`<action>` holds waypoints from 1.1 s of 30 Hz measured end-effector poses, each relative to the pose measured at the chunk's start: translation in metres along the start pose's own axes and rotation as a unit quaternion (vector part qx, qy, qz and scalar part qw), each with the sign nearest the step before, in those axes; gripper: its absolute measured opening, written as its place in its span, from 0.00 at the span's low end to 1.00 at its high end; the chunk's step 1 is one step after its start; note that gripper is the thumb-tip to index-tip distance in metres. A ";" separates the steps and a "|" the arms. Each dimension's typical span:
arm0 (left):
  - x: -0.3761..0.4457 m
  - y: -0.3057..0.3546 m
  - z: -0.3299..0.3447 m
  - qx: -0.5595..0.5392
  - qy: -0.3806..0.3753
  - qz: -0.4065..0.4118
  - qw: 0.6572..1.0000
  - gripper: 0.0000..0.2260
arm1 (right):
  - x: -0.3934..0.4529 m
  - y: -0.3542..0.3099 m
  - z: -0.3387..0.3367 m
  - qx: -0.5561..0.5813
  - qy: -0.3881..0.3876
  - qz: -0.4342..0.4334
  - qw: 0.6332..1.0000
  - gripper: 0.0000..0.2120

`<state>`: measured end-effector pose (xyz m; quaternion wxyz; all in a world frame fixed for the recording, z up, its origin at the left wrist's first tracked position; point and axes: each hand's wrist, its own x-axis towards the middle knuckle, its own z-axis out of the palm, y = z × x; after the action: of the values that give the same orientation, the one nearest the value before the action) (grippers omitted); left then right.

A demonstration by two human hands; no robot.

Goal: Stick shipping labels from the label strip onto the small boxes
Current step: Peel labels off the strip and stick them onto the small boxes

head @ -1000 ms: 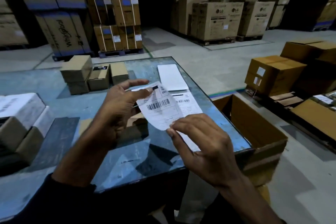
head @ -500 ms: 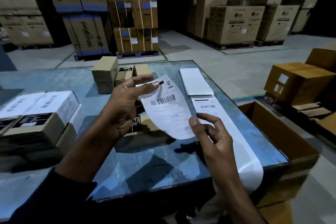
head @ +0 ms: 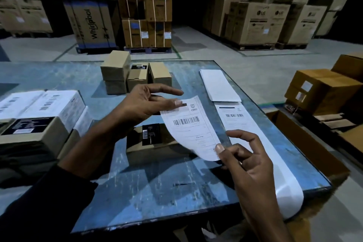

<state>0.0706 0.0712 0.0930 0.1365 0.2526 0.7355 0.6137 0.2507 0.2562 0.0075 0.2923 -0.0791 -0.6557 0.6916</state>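
Under held label (head: 191,125): small box (head: 155,139); strip (head: 253,133) right.

a warehouse: palletised appliance cartons (head: 257,23) stacked high on a concrete floor (head: 225,49) around a packing table (head: 157,192)

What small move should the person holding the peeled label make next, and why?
Probably lower the label onto the small box beneath it: the left hand pinches its top, the right hand its bottom corner, and it hangs free above that box.

Single head-worn view, forward and down, close over the table (head: 59,76); warehouse beyond
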 end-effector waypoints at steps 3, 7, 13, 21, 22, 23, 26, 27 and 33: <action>0.002 -0.009 -0.001 0.001 -0.002 0.006 1.000 0.13 | -0.003 0.003 0.000 -0.060 -0.003 -0.019 0.998 0.11; 0.006 -0.016 -0.004 -0.009 0.015 0.007 1.000 0.12 | -0.004 0.007 -0.002 -0.132 -0.032 -0.052 0.989 0.07; 0.007 -0.021 -0.011 0.017 -0.019 -0.019 0.999 0.12 | -0.007 0.007 0.000 -0.150 -0.045 -0.044 0.987 0.04; 0.009 -0.027 -0.013 0.009 -0.038 -0.025 0.999 0.17 | -0.005 0.008 -0.001 -0.157 -0.048 -0.045 0.985 0.05; 0.009 -0.028 -0.013 0.005 -0.037 -0.024 0.999 0.18 | -0.005 0.009 -0.001 -0.163 -0.046 -0.046 0.985 0.05; 0.009 -0.029 -0.013 0.002 -0.035 -0.022 0.999 0.19 | -0.005 0.010 -0.001 -0.167 -0.044 -0.048 0.984 0.05; 0.011 -0.033 -0.011 -0.007 -0.029 -0.025 0.999 0.20 | -0.006 0.012 -0.001 -0.173 -0.044 -0.055 0.982 0.05; 0.012 -0.034 -0.011 -0.010 -0.028 -0.027 0.999 0.20 | -0.007 0.012 -0.001 -0.171 -0.045 -0.055 0.983 0.05; 0.012 -0.036 -0.010 -0.017 -0.033 -0.038 0.999 0.20 | -0.006 0.011 -0.002 -0.170 -0.048 -0.056 0.983 0.05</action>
<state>0.0479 0.0647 0.0618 0.1882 0.2428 0.7290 0.6116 0.2535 0.2549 -0.0055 0.2810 -0.0577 -0.7803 0.5557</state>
